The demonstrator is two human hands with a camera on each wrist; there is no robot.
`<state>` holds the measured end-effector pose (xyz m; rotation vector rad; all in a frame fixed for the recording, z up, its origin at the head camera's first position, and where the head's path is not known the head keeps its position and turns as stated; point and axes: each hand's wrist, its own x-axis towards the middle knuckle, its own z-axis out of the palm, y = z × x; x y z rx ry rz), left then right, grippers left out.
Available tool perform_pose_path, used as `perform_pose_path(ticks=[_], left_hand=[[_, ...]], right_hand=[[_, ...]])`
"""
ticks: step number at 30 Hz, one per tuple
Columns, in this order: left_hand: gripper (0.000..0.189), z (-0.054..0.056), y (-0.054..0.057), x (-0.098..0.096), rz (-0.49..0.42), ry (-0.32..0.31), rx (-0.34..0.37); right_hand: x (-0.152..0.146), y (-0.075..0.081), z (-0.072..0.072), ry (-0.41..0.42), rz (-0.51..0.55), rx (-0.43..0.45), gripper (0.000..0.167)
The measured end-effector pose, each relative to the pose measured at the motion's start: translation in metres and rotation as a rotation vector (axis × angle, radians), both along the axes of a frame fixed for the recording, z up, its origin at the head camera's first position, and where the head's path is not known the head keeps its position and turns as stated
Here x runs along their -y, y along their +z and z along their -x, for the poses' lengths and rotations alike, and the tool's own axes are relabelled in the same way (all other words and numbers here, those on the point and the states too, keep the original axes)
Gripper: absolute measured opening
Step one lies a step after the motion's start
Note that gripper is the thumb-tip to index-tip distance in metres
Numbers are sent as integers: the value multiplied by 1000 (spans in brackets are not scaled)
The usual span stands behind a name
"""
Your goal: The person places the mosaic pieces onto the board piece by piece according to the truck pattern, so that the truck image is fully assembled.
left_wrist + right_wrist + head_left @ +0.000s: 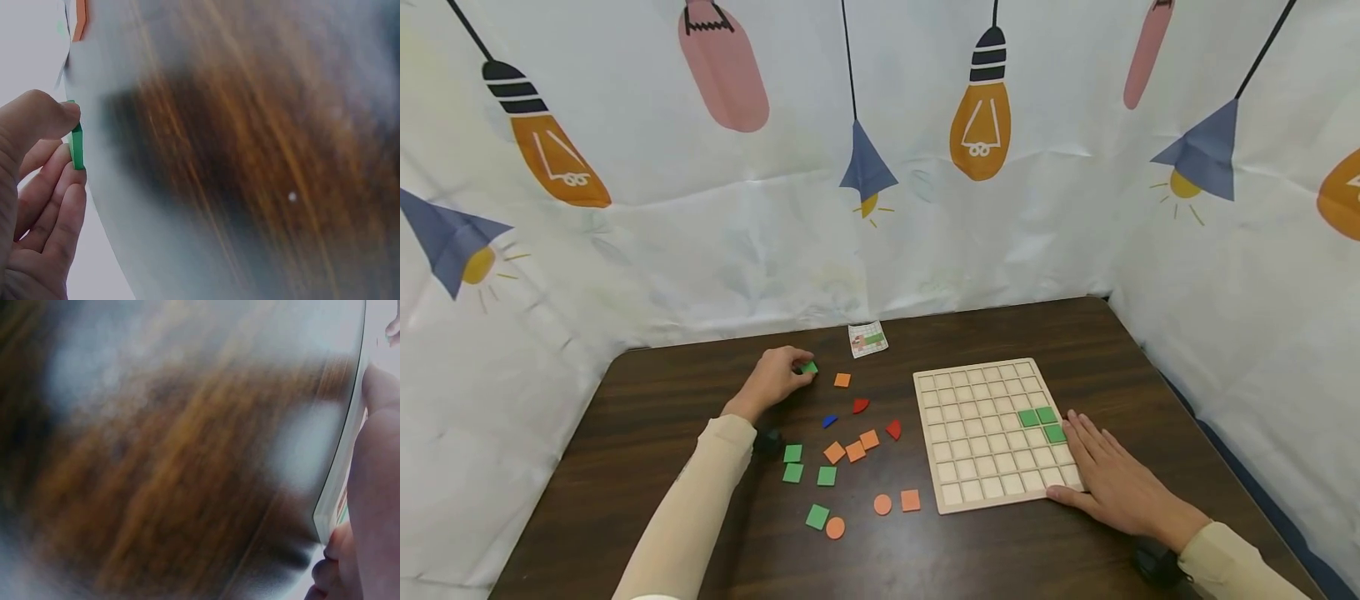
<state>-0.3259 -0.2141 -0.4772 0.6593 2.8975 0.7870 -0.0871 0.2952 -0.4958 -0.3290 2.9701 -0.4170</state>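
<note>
Closest to the head camera, two cream sleeves [688, 521] reach in over a dark brown wood-grained table [647, 433]. At the end of one, the left hand [777, 379] has a small green square tile [808, 367] clamped between thumb and fingers, near the table's far side. From the head, the fingertips hide part of that tile; the left wrist view turns it edge-on, revealing its thickness and the thumb at one end with a finger at the other. Whether it touches the tabletop cannot be told. Fingers straight and thumb apart, the right hand [1120, 483] lies flat along the right edge of a pale wooden grid board [982, 448], its thumb at the near right corner. The right wrist view adds the board's thick side and corner, but only the head view shows the three green squares [1028, 418] set in its grid. Left of the board, also in the head view, lie loose green squares [827, 476], orange squares [856, 452], orange discs [882, 504], red quarter-circles [860, 406] and a blue piece [829, 421]; a printed paper card [868, 339] sits beyond them.
</note>
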Motion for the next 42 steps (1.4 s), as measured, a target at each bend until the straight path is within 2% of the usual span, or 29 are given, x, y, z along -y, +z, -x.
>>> perform_pose_path(ticks=[8,19,31,42], left_hand=[[38,-10,7,-11,7,-40,-20],[39,-27,13,-30,1,-83,-12],[38,-38,17,-53,-20,-110,-33],[35,-51,22,-72,-36,-122,-14]], right_hand=[[-1,1,0,20,11,-25,103],[-1,2,1,33,-32,-34,104],[-1,2,-1,33,-7,-15,105],[-2,1,-1,40,-5,-13,105]])
